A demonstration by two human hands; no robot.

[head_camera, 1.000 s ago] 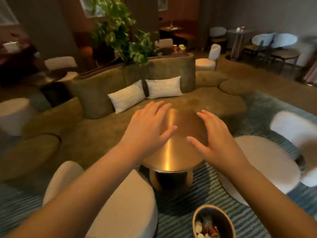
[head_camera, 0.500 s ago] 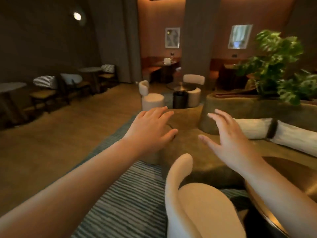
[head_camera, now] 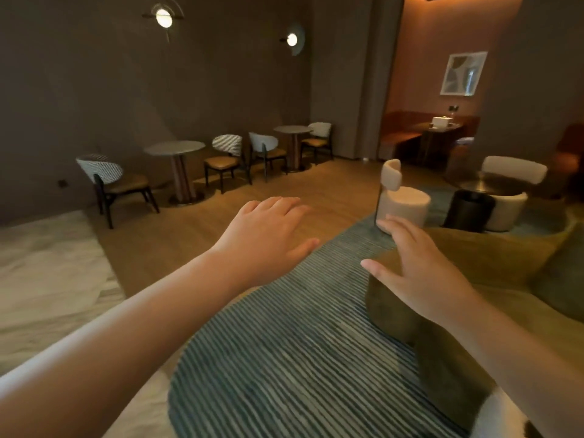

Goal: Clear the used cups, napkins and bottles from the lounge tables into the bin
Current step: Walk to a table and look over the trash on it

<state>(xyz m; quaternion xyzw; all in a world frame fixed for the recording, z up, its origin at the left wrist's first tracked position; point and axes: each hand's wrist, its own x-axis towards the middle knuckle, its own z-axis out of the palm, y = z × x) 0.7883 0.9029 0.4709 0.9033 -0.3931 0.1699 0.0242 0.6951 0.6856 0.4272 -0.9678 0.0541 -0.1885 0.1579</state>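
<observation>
Blue-striped rug (head_camera: 300, 358) lies below, a round grey bench (head_camera: 174, 147) stands by the dark wall (head_camera: 94, 90); left grip (head_camera: 268, 235) and right grip (head_camera: 420, 279) hover spread open, holding nothing.

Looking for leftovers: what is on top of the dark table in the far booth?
A pale boxy item stands on the booth table, a small dark object beside it; too distant to identify.
</observation>
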